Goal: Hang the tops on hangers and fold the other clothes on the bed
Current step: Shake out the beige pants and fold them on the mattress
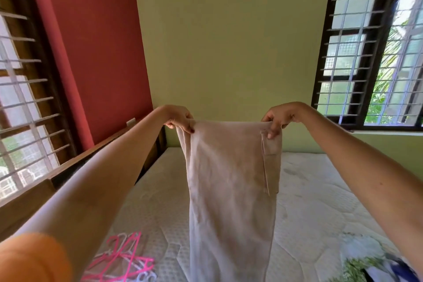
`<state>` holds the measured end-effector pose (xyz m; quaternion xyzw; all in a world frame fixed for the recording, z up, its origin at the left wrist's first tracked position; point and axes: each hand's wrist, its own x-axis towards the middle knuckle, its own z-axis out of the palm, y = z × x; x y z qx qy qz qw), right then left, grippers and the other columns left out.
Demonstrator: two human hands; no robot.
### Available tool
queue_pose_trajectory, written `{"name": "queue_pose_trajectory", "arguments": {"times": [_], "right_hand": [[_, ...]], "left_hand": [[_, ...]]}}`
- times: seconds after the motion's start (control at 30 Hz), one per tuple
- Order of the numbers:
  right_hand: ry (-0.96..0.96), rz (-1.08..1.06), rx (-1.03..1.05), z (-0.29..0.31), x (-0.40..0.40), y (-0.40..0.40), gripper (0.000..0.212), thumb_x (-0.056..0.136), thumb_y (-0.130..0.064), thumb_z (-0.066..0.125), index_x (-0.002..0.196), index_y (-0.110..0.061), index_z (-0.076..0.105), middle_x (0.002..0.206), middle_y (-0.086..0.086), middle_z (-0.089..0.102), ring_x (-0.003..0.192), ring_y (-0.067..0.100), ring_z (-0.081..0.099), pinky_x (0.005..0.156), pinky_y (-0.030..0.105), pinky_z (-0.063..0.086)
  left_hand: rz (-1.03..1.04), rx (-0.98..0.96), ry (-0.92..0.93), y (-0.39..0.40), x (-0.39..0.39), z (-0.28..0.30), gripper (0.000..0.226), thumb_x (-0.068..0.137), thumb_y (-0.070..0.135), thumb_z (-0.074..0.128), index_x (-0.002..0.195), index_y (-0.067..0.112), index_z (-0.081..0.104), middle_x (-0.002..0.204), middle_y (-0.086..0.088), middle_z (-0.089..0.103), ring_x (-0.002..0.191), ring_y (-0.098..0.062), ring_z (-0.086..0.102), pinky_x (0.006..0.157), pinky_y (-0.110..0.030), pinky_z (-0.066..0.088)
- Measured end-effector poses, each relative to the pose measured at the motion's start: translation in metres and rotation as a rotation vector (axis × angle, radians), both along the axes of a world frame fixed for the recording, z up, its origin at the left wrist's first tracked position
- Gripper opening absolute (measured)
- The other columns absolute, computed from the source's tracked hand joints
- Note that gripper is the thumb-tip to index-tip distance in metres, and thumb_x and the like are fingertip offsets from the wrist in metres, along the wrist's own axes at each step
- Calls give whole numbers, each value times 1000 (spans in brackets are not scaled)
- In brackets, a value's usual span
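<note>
Beige trousers (pixel 231 190) hang straight down over the bed, held up at arm's length by the waistband. My left hand (pixel 179 118) pinches the left end of the waistband. My right hand (pixel 278 119) pinches the right end, beside a pocket flap. The trouser legs lie one against the other and run out of the frame at the bottom. A pile of pink and white hangers (pixel 124 258) lies on the mattress (pixel 320 201) at the lower left.
A heap of white, green and blue clothes (pixel 370 263) lies at the lower right of the mattress. A wooden headboard (pixel 75 167) runs along the left. Barred windows (pixel 375 52) stand on both sides, with a green wall straight ahead.
</note>
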<state>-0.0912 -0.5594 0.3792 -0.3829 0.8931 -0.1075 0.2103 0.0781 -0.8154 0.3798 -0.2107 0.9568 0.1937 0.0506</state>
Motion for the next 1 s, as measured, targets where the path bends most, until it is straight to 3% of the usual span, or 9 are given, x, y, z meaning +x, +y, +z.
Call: {"name": "queue_pose_trajectory", "arguments": {"times": [0.13, 0.2, 0.27, 0.33, 0.4, 0.5, 0.67, 0.87, 1.0], "right_hand": [[158, -79, 70, -29, -48, -31, 18, 81, -19, 72, 72, -26, 57, 71, -7, 51, 63, 10, 44, 48, 19, 32], [361, -113, 23, -46, -67, -47, 8, 82, -25, 71, 83, -23, 63, 82, -2, 60, 81, 19, 57, 62, 22, 41], [559, -213, -92, -65, -89, -63, 26, 83, -30, 68, 108, -25, 67, 110, 3, 66, 107, 26, 59, 84, 30, 47], [616, -294, -269, -77, -101, -72, 28, 87, -26, 63, 114, -21, 66, 120, 10, 62, 113, 31, 56, 87, 33, 48], [577, -344, -459, -83, -111, -75, 28, 89, -20, 59, 116, -14, 64, 121, 18, 58, 111, 33, 56, 87, 34, 47], [536, -397, -675, -84, -113, -68, 28, 89, -11, 55, 116, -6, 62, 118, 23, 54, 106, 35, 55, 87, 33, 44], [535, -390, -908, -105, -75, -41, 31, 85, 1, 54, 115, 0, 62, 111, 25, 52, 99, 34, 56, 84, 29, 40], [469, -438, -549, -258, 7, 24, 20, 71, -13, 63, 89, -9, 71, 85, 19, 63, 88, 37, 57, 70, 37, 47], [216, -345, -242, -386, 76, 66, 17, 73, -19, 66, 88, -13, 70, 86, 14, 64, 92, 35, 57, 77, 36, 45]], "left_hand": [[16, -250, 50, -9, -48, -24, 30, 89, 29, 61, 109, 7, 65, 95, -5, 62, 87, -21, 56, 67, -27, 43], [93, -406, 89, -15, -71, -37, 28, 90, 26, 57, 109, 7, 63, 108, -9, 63, 101, -28, 59, 78, -35, 49], [235, -248, 216, -21, -94, -45, 23, 90, 13, 52, 106, 2, 63, 107, -12, 66, 98, -30, 64, 75, -38, 55], [391, 321, 405, -23, -115, -50, 26, 94, -1, 44, 86, -12, 66, 83, -16, 71, 72, -23, 71, 57, -31, 57], [478, 617, 569, -27, -134, -52, 39, 96, -7, 33, 70, -6, 61, 67, -12, 67, 52, -19, 63, 46, -29, 52], [410, 554, 751, -29, -147, -55, 33, 91, -7, 31, 101, -3, 62, 98, -13, 59, 87, -21, 54, 74, -32, 47], [308, 317, 880, -5, -119, -83, 39, 86, -7, 35, 115, 2, 60, 111, -14, 64, 103, -25, 57, 76, -24, 41], [115, -78, 579, 30, -17, -251, 45, 79, -8, 45, 110, 15, 68, 109, -11, 67, 101, -32, 62, 78, -33, 46], [101, 53, 104, 63, 60, -381, 40, 87, 3, 46, 112, 26, 67, 115, -4, 67, 104, -27, 62, 83, -30, 47]]}}
